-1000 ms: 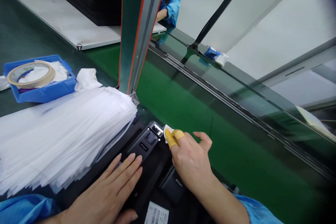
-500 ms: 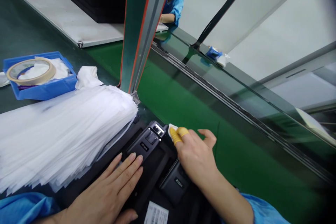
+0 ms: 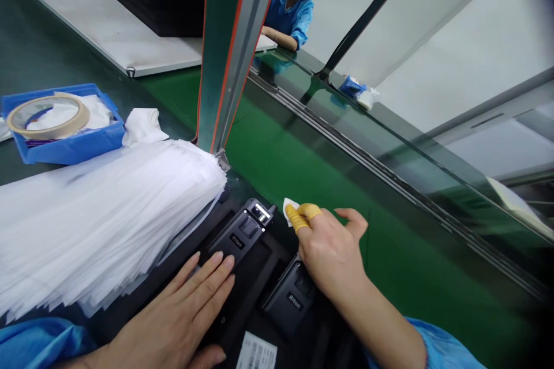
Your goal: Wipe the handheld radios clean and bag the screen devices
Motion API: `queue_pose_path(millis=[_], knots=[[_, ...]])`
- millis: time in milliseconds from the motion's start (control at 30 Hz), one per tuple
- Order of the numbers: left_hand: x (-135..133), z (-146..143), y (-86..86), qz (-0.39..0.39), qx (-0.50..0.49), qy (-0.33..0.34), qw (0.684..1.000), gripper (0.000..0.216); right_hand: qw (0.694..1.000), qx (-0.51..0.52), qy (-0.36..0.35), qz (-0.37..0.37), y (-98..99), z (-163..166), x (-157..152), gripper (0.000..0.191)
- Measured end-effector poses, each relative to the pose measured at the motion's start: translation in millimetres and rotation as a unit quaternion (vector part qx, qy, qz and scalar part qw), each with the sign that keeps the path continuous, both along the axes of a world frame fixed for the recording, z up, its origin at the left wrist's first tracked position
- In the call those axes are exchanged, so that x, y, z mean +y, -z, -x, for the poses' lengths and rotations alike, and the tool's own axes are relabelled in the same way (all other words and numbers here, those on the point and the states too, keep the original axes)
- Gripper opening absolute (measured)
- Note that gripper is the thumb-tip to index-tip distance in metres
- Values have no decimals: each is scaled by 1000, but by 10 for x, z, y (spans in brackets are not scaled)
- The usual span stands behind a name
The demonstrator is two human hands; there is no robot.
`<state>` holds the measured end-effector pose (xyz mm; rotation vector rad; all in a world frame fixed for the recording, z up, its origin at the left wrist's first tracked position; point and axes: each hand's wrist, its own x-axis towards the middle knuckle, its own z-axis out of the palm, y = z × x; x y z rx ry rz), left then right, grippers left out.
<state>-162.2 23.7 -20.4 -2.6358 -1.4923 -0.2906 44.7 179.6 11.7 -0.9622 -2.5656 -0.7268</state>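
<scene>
Head view: the left hand (image 3: 182, 311) lies flat and open, its fingertips resting on the black handset (image 3: 242, 230). The right hand (image 3: 331, 253) is closed in a pinch on a small white wipe (image 3: 289, 207), two fingers in yellow cots (image 3: 303, 214), just right of the handset's top end.
Bag stack risk: the pile of white bags (image 3: 104, 219) just left of the left hand overhangs the tray edge. A nudge from that forearm could slide sheets over the handset.
Handset risk: only flat fingers press it down, so a sideways rub from the wipe might shift it in its recess.
Wipe risk: the pinch takes little of the cloth, and smooth cots could let it slip onto the green belt (image 3: 311, 173) beyond the right hand.
Black tray (image 3: 259, 270): lies under both hands. It holds the handset beneath the left fingertips, a second handset (image 3: 289, 300) under the right palm, and a barcode label (image 3: 257, 353) between the wrists.
Blue bin (image 3: 69, 149): sits well beyond the left hand, past the bag stack. It holds a tape roll (image 3: 47, 118) resting on white cloths.
</scene>
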Motion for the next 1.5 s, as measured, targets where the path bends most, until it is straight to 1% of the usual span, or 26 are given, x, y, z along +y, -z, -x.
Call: queue_pose_path(millis=[33,100,167,233,300,367,500,567,633,767,933,1067,1133,1233,1300,1367,1500], knots=[[-28,-4,17,7,2,-10,1000,57,1000,3,5,-1,-23,-3,21,33],[-83,-6,37,29,6,-28,999,59,1000,8,-8,-1,-63,62,44,32],[-119,2,34,46,0,-31,998,61,999,10,-42,3,-84,197,48,30],[-130,13,21,61,-9,-20,998,62,996,6,-83,11,-88,343,54,27],[-125,22,21,68,-13,-19,997,62,994,-9,-110,24,-88,431,83,24],[-116,23,42,75,-13,-22,997,62,994,-32,-100,32,-95,422,136,24],[-104,7,85,85,-24,-21,996,63,999,-46,-2,17,-117,191,200,29],[-87,-3,77,95,-39,-21,995,62,999,-30,22,10,-116,80,150,29],[-60,-10,53,105,-52,-15,993,59,1000,-9,18,13,-106,28,47,28],[-18,-20,16,116,-68,-5,991,54,999,24,5,33,-86,45,-176,27],[-37,-25,25,95,-77,-25,992,56,998,45,21,30,-69,24,-319,26],[-40,-31,29,74,-73,-23,994,53,997,50,-42,36,-10,78,-456,29],[-32,-38,26,67,-69,-21,995,51,994,58,-75,50,35,181,-529,29],[-21,-47,21,76,-62,-25,995,52,991,49,-102,73,99,375,-596,22],[-19,-50,20,84,-60,-24,994,54,990,30,-110,83,128,474,-607,18],[-20,-51,24,83,-62,-19,994,56,990,20,-112,88,144,516,-605,19],[-31,-53,48,67,-78,-17,995,52,991,15,-104,85,167,449,-620,25]])
